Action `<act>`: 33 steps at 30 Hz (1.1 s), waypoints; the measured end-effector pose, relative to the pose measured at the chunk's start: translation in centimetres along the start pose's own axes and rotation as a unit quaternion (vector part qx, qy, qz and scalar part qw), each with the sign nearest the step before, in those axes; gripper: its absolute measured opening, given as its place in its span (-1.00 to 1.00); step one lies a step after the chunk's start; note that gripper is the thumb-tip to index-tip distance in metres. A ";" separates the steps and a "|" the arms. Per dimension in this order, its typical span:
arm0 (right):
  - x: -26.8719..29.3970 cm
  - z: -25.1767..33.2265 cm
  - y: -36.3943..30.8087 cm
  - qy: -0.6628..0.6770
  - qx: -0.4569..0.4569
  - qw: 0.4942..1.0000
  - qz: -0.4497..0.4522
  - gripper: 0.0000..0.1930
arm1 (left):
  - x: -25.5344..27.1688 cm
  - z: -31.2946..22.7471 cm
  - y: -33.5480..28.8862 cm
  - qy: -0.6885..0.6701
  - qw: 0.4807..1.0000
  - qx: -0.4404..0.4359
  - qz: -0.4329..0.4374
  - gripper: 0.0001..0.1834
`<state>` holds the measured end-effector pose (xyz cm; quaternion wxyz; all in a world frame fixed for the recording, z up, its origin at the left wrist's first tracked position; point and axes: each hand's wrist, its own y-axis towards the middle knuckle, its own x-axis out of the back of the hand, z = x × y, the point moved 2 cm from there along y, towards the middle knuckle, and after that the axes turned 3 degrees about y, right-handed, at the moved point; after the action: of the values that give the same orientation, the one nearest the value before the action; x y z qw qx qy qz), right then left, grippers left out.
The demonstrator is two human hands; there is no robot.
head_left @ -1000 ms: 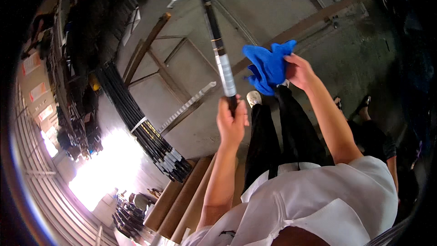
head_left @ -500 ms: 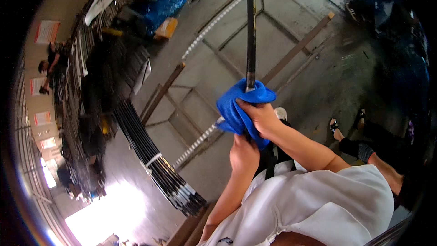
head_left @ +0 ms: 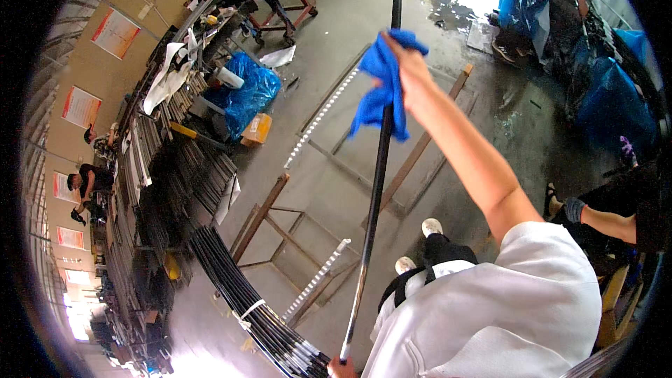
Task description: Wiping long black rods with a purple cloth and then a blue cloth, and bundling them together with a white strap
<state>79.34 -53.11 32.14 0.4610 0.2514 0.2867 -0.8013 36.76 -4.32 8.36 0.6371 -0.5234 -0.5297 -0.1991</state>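
Observation:
A long, thin black rod (head_left: 379, 182) slants from the lower edge to the far side in front of me. My right hand (head_left: 410, 73) is stretched far out, closed on a crumpled blue cloth (head_left: 376, 87) that wraps the rod near its far end. Low in the view, at the rod's pale near end, my left hand (head_left: 341, 369) is closed around it; the picture's edge cuts off most of that hand. Left of it lies a bundle of black rods (head_left: 238, 301) with a white tie round it.
A metal frame stand with white spiral-wrapped bars (head_left: 318, 276) stands below the rod. Stacked profiles (head_left: 178, 182), blue plastic (head_left: 245, 91) and a yellow box (head_left: 256, 129) lie to the left. A co-worker's gloved hand (head_left: 575, 210) shows at right; other people are farther off.
My right hand has moved away from me along the rod with the blue cloth. My left hand has parted from it and is now at the rod's near end. The view has shifted.

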 end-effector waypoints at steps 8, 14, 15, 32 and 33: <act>-2.7 11.2 6.0 0.150 -0.039 0.918 0.364 -0.63 | -1.5 1.3 -3.6 -0.071 0.996 0.028 0.038 -0.61; -5.4 3.1 4.9 0.155 -0.099 0.773 0.607 -0.61 | 1.5 -5.2 -2.0 -0.199 0.976 -0.050 0.068 -0.58; -6.0 0.4 2.8 0.153 -0.143 0.832 0.514 -0.60 | 1.6 -7.3 -0.6 -0.216 0.970 0.004 0.114 -0.58; -4.5 -20.5 -12.4 -0.073 -0.271 0.960 -0.002 -0.69 | 1.7 -5.4 -0.8 -0.225 0.966 0.129 -0.023 -0.80; -4.4 -19.6 -7.0 -0.078 -0.220 0.968 0.088 -0.63 | -3.1 1.8 -3.5 -0.117 0.989 0.053 -0.074 -0.80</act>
<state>77.84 -34.08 22.74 0.5947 0.1052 0.3956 -0.6919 31.97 -5.02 7.02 0.5810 -0.4677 -0.6480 -0.1544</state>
